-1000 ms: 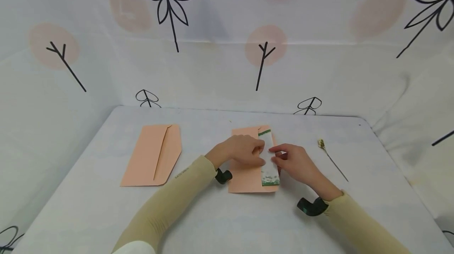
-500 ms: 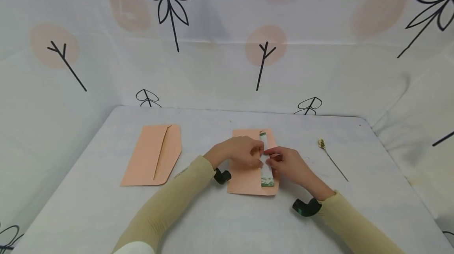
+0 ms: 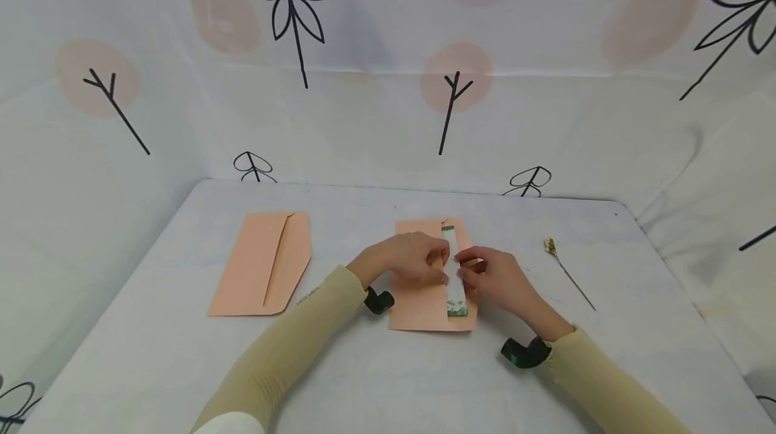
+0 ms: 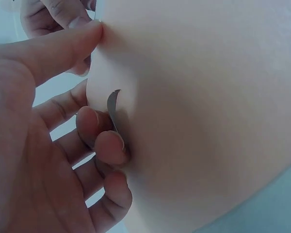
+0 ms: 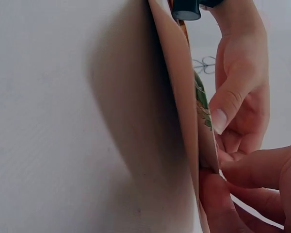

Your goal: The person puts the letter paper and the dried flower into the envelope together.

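A peach envelope [image 3: 418,313] is under both hands, its opening toward the right. A white card [image 3: 456,294] with green leafy borders sits partly inside; only a narrow strip of it shows. My left hand [image 3: 415,257] pinches the edge of the envelope's pocket, its other fingers curled in the left wrist view. From the right side, my right hand [image 3: 498,277] pinches the card's outer edge between thumb and fingers. In the right wrist view the card [image 5: 203,109] stands slightly apart from the envelope's flap [image 5: 177,73]. The card's left part is hidden in the pocket.
Another peach envelope [image 3: 251,269] lies at the left of the white table [image 3: 388,387]. To the right lies a thin-stemmed dried flower [image 3: 550,246]. Behind the table hangs a white cloth [image 3: 364,124] printed with plants.
The card has slid left into the envelope, so its visible strip is narrower than a second ago. My right hand moved slightly left with it; the left hand stayed almost in place.
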Tool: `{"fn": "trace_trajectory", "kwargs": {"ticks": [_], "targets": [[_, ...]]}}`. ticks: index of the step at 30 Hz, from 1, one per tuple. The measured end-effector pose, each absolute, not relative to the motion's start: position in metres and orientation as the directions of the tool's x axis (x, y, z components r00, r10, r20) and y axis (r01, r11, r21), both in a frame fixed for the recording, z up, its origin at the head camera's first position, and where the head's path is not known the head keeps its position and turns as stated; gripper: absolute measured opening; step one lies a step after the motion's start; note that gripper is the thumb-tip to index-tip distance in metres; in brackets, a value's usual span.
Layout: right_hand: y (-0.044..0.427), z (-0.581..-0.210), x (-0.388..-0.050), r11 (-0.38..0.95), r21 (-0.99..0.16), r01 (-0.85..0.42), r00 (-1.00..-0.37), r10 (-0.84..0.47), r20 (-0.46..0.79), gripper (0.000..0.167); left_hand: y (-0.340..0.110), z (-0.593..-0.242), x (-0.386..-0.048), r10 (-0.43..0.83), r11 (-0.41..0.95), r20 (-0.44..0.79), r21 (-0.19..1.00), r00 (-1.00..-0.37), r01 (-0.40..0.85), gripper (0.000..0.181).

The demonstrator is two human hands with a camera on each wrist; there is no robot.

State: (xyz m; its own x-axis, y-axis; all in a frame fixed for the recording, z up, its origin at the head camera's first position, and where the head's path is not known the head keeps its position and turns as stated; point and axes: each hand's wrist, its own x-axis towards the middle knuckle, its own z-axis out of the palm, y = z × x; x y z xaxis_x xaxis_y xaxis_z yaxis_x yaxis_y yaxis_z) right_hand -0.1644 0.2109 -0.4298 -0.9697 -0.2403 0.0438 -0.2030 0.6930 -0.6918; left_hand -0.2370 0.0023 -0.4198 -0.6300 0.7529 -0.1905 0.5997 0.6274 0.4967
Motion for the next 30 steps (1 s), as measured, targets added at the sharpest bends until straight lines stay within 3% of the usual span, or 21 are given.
{"fn": "trace_trajectory", "kwargs": {"ticks": [18, 30], "targets": [[0.209, -0.439, -0.168, 0.646, -0.749, -0.146, -0.980, -0.199, 0.020, 0.021, 0.002, -0.422, -0.238, 0.741, 0.638, -0.178, 0.489, -0.647, 0.595, 0.027], [0.209, -0.442, -0.167, 0.644, -0.746, -0.171, -0.983, -0.160, 0.086, 0.021, 0.002, -0.422, -0.237, 0.739, 0.637, -0.159, 0.481, -0.655, 0.602, 0.027]]}}
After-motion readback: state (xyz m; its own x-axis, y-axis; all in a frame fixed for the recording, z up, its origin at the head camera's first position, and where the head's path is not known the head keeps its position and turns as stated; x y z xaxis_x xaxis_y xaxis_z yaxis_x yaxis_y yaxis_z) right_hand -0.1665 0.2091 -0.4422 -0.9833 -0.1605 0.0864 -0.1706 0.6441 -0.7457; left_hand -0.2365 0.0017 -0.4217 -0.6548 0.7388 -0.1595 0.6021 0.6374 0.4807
